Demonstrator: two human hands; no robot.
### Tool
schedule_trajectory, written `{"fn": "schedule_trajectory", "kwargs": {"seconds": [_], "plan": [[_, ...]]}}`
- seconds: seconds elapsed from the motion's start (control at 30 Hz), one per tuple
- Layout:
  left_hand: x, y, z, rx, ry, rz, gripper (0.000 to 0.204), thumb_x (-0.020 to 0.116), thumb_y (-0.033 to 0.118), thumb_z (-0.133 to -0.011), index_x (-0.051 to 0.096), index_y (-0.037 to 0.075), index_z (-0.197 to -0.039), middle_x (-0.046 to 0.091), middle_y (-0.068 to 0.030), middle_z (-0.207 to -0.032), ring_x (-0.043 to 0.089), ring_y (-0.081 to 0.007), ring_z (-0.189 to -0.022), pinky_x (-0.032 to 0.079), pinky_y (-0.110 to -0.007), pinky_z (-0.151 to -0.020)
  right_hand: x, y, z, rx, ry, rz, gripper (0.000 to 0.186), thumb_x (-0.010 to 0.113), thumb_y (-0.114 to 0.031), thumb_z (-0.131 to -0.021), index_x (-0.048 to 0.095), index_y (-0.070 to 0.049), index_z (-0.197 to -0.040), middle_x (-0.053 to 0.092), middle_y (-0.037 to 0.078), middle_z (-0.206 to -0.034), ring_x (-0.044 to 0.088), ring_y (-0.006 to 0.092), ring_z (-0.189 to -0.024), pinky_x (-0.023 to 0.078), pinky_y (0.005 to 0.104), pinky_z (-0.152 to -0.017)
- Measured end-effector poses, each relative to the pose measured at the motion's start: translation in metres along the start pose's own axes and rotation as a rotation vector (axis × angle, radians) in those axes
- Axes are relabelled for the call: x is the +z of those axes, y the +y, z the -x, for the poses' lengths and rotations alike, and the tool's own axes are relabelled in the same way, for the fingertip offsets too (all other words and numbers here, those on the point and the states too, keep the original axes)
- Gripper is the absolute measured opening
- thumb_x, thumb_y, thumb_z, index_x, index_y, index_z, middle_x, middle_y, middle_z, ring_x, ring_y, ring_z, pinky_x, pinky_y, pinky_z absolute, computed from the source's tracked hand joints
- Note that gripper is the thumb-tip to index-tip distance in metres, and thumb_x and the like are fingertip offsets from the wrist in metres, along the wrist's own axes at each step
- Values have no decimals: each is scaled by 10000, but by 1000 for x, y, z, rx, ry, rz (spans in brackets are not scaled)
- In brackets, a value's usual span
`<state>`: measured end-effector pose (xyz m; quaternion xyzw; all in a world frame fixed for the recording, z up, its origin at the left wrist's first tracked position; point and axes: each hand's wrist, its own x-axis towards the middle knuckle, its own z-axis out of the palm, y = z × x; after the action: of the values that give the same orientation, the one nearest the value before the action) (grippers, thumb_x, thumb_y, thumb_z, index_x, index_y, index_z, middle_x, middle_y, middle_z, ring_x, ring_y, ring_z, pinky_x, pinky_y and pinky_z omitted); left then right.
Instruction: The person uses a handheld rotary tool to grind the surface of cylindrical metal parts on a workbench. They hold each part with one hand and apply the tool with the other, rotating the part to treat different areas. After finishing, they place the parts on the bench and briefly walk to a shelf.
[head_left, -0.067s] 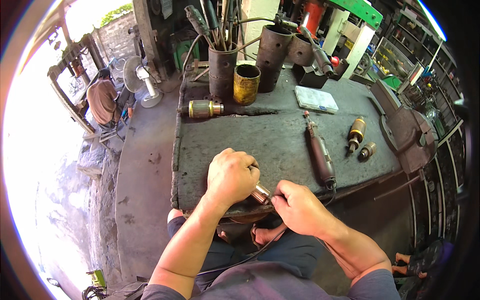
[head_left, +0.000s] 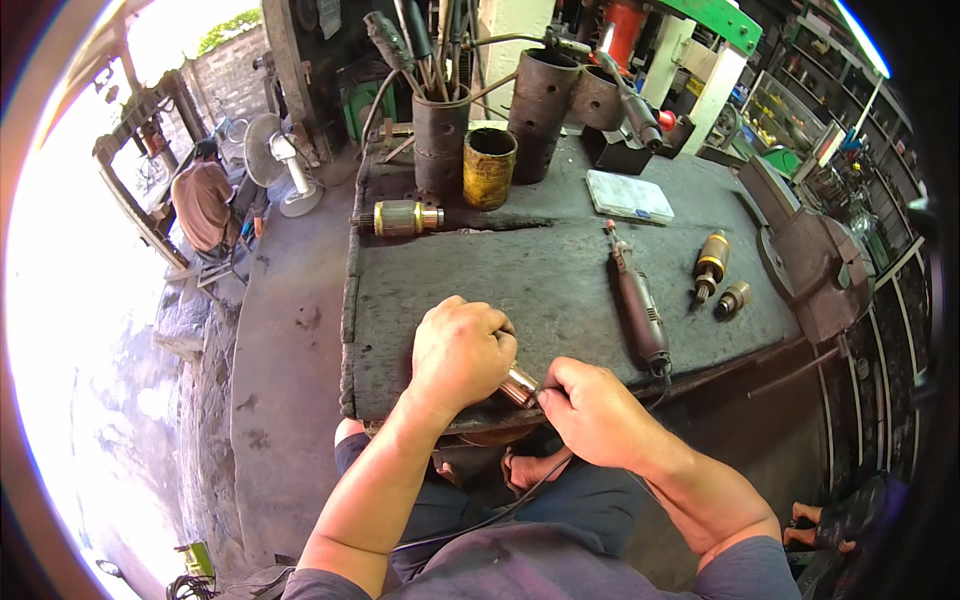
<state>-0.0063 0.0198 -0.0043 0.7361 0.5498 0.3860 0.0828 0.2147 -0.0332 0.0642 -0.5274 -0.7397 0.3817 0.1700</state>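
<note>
L hand (head_left: 465, 350) grips armature (head_left: 519, 386); R hand (head_left: 590, 408), fingers pinching its end.
Poss. drop off surface (head_left: 560, 290) edge if grip slips.

Wears a dark, greyish-purple shirt (head_left: 520, 565) with short sleeves (head_left: 745, 572), more slate-blue in tone than the front. Has bare forearms (head_left: 380, 490) and bare hands (head_left: 463, 352). Shows dark navy legwear (head_left: 595, 508) below the near edge of the surface (head_left: 500, 262), nearly black in the deeper shade. Seems to wear a dark-strapped sandal (head_left: 508, 472) on one foot (head_left: 540, 470), too shaded to be certain.
</note>
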Motion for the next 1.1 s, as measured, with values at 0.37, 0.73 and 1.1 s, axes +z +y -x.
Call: {"fn": "schedule_trajectory", "kwargs": {"seconds": [0.37, 0.73, 1.1], "plan": [[0, 1, -2, 13, 0, -7, 163, 727, 145, -881, 888, 124, -861, 837, -56, -903, 753, -342, -916, 641, -480, -895, 3, -7, -8, -24, 18, -26, 165, 724, -122, -1134, 726, 40, -1109, 755, 235, -889, 722, 326, -789, 574, 486, -747], [0, 2, -1, -1, -21, 11, 161, 727, 134, -871, 887, 119, -871, 838, -67, -906, 757, -353, -920, 634, -484, -904, -1, -7, -4, 9, -9, -14, 184, 709, -133, -1131, 702, 45, -1084, 763, 283, -893, 766, 423, -801, 590, 524, -754], [-3, 2, -1, -24, -2, 11, 170, 722, 138, -877, 892, 126, -877, 838, -68, -906, 758, -353, -927, 637, -481, -913, 3, 2, -3, -38, 8, 0, 173, 718, -131, -1121, 719, 41, -1098, 746, 264, -862, 748, 393, -759, 569, 509, -719]]}}
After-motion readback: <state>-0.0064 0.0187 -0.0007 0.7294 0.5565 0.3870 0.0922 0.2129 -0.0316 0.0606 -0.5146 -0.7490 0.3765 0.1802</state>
